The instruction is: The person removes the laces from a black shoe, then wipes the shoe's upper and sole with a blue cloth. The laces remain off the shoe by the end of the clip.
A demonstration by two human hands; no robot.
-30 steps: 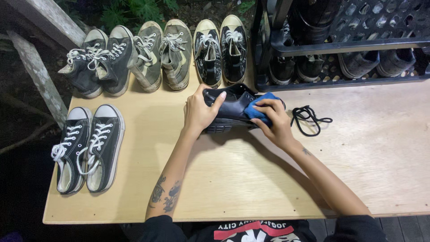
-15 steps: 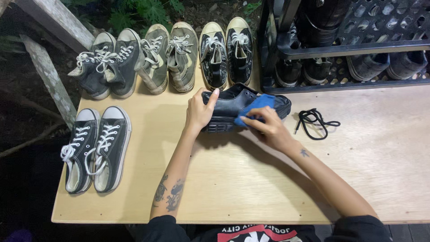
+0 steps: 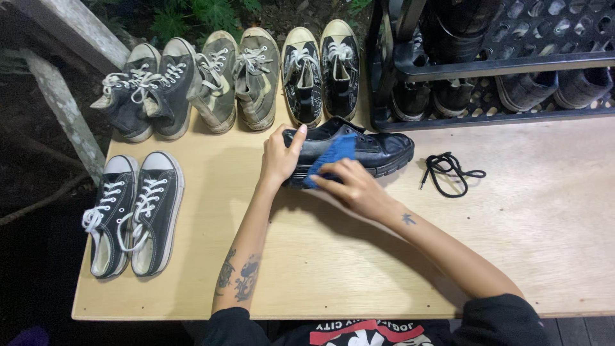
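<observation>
On the plywood desk, near its far edge at the middle, I see the black leather shoe lying on its side, my left hand gripping its heel while my right hand presses a blue cloth against it, a loose black lace lying just right.

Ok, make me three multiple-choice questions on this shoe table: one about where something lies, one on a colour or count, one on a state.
1. Where does the loose black lace lie?
A. on the wooden table, right of the black shoe
B. inside a sneaker
C. on the rack

2. What colour is the cloth under the right hand?
A. red
B. blue
C. white

3. How is the black shoe held?
A. lifted in the air
B. untouched
C. resting on the table, left hand on its heel end

Answers: 1 A, the lace sits on bare wood; 2 B, blue shows above the fingers; 3 C, the sole meets the table.
</observation>
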